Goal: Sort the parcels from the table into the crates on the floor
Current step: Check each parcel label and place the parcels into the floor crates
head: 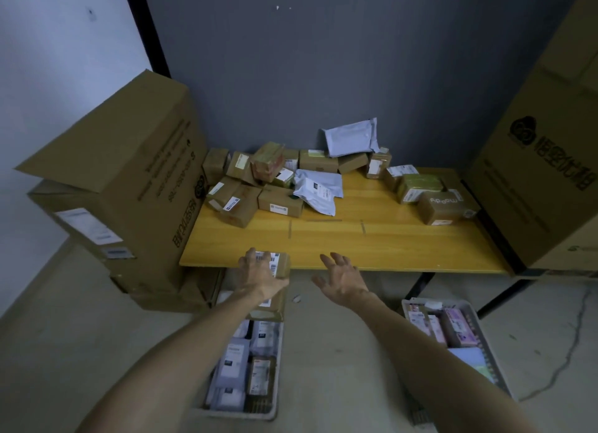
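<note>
My left hand grips a small brown cardboard parcel with a white label, at the front edge of the yellow wooden table. My right hand hovers beside it with fingers spread, holding nothing. Several brown boxes and grey mailer bags lie piled along the back of the table. Below on the floor, a white crate holds several parcels under my left arm. A second white crate with pink and brown parcels stands to the right.
Large cardboard cartons are stacked at the table's left end. Another big carton stands at its right end. A grey wall rises behind. Black table legs reach down near the right crate, and a cable runs over the concrete floor.
</note>
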